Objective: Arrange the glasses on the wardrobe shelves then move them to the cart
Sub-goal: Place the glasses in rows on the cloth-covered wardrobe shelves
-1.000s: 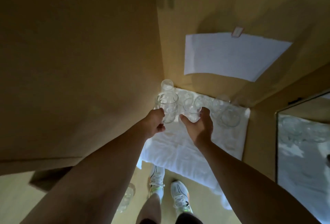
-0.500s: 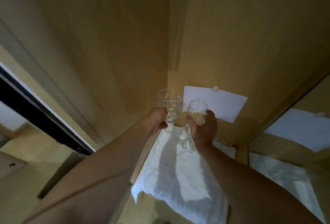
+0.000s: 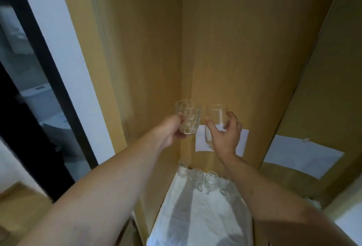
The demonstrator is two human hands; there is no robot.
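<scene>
Both hands raised, one glass gripped in each.

I see my left hand [image 3: 172, 131] gripping a clear faceted glass tumbler [image 3: 188, 117]; my right hand [image 3: 225, 132] curled round a clear smooth stemmed glass [image 3: 215, 122]; remaining clear glasses [image 3: 203, 179] stand below them.

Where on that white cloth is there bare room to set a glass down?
The near stretch of the white cloth, between the forearms, lies bare. Its far end is crowded: the cluster of glasses stands there against the wardrobe back wall.
</scene>
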